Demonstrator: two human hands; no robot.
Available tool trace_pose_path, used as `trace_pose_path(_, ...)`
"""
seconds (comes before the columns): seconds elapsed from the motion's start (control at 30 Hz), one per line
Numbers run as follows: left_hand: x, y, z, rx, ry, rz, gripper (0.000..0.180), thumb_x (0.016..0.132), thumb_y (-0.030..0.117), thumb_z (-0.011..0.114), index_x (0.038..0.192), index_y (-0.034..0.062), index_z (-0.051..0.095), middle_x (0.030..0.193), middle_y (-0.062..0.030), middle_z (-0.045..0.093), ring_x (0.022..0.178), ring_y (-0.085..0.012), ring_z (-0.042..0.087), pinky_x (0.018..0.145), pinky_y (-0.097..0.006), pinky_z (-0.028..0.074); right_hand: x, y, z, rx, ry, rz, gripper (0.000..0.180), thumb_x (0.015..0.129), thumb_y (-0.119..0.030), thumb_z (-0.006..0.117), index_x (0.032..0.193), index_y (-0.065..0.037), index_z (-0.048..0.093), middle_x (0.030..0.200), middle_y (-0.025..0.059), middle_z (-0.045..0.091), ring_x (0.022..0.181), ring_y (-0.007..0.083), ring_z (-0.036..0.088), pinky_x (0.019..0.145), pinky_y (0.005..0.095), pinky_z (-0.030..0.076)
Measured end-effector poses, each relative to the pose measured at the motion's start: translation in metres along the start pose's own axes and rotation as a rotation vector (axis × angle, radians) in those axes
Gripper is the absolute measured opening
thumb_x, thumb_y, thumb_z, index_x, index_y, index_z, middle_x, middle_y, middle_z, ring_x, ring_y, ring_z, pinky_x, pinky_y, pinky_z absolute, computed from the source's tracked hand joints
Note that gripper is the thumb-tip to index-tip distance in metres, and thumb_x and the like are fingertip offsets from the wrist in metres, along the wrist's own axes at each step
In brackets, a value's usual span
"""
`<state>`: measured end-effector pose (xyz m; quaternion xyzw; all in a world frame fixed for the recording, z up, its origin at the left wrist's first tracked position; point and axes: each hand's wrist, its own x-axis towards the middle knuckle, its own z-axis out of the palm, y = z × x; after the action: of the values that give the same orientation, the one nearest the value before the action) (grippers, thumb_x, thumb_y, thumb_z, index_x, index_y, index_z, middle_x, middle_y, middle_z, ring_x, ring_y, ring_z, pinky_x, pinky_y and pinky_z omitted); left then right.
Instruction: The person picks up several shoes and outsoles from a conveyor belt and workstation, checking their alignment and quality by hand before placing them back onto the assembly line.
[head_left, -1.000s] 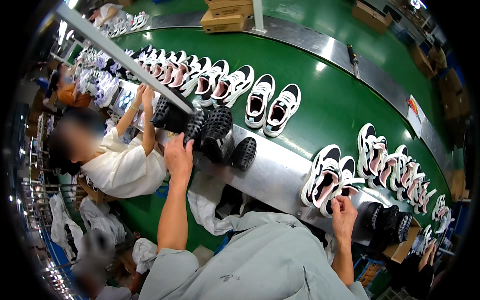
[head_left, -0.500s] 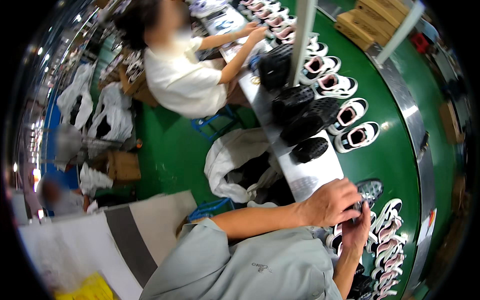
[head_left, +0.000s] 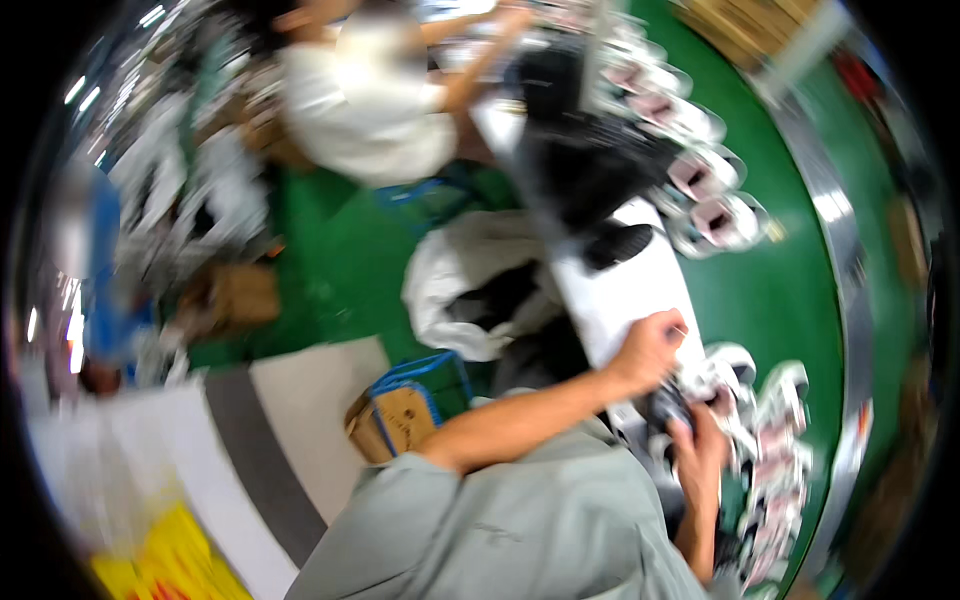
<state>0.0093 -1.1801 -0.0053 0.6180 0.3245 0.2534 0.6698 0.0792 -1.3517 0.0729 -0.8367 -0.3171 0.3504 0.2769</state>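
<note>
My right hand (head_left: 703, 440) is closed round a dark shoe (head_left: 667, 406), with the thumb along its near side. Motion blur hides the shoe's finer detail. Just beyond it, my left hand (head_left: 650, 352) is raised over the metal bench (head_left: 600, 300), its fingers curled into a pinch. A small, thin glint shows at its fingertips, too blurred to name. Farther along the bench lies a single black perforated shoe (head_left: 618, 245), with a cluster of black shoes (head_left: 590, 170) behind it.
White-and-pink sneakers (head_left: 715, 215) line the green surface beyond the bench, and more sneakers (head_left: 780, 440) stand near my right hand. An open white sack (head_left: 430, 290) with dark contents sits left of the bench. A blue-framed stool (head_left: 440, 385) is near my left elbow. A co-worker (head_left: 370, 110) sits farther along.
My hands have drawn apart, the left moving away from the shoe. The right has brought the shoe leftward and nearer to me. The whole view has shifted and blurred.
</note>
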Motion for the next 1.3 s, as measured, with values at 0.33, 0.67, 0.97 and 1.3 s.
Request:
trace_pose_path(0.33, 0.002, -0.010, 0.042, 0.464, -0.534, 0.061, 0.031, 0.086, 0.020, 0.075, 0.109, 0.0015, 0.066, 0.103, -0.0154, 0.067, 0.088, -0.0263, 0.065, 0.079, -0.038, 0.053, -0.068, 0.026, -0.011, 0.014, 0.063, 0.444, 0.049, 0.089, -0.042, 0.071, 0.094, 0.006, 0.064, 0.067, 0.0234, 0.062, 0.062, 0.0395, 0.063, 0.061, 0.0453, 0.048)
trace_pose_path(0.67, 0.051, -0.039, 0.138, 0.721, -1.077, 0.519, 0.022, 0.086, 0.017, 0.068, 0.100, 0.0006, 0.069, 0.108, -0.0229, 0.067, 0.107, -0.0408, 0.062, 0.091, -0.047, 0.050, -0.095, 0.052, -0.007, -0.027, 0.325, 0.513, 0.051, 0.087, -0.040, 0.069, 0.075, 0.008, 0.060, 0.072, 0.0320, 0.062, 0.073, 0.0501, 0.063, 0.069, 0.0528, 0.049)
trace_pose_path(0.97, 0.046, -0.036, 0.127, 0.651, -1.279, 0.442, 0.019, 0.092, 0.015, 0.063, 0.097, -0.0009, 0.071, 0.088, -0.0229, 0.071, 0.081, -0.0350, 0.070, 0.073, -0.042, 0.054, 0.001, 0.094, 0.072, -0.454, 0.739, 0.344, 0.045, 0.090, -0.028, 0.069, 0.114, 0.009, 0.056, 0.096, 0.0211, 0.065, 0.080, 0.0340, 0.069, 0.064, 0.0430, 0.057)
trace_pose_path(1.3, 0.057, -0.041, 0.122, 0.560, -1.225, 0.171, 0.019, 0.092, 0.018, 0.066, 0.102, 0.0039, 0.074, 0.087, -0.0158, 0.073, 0.082, -0.0267, 0.069, 0.076, -0.036, 0.054, 0.031, 0.108, 0.083, -0.345, 0.850, 0.202, 0.017, 0.092, -0.017, 0.066, 0.097, -0.002, 0.064, 0.082, 0.0132, 0.068, 0.069, 0.0342, 0.068, 0.062, 0.0449, 0.055)
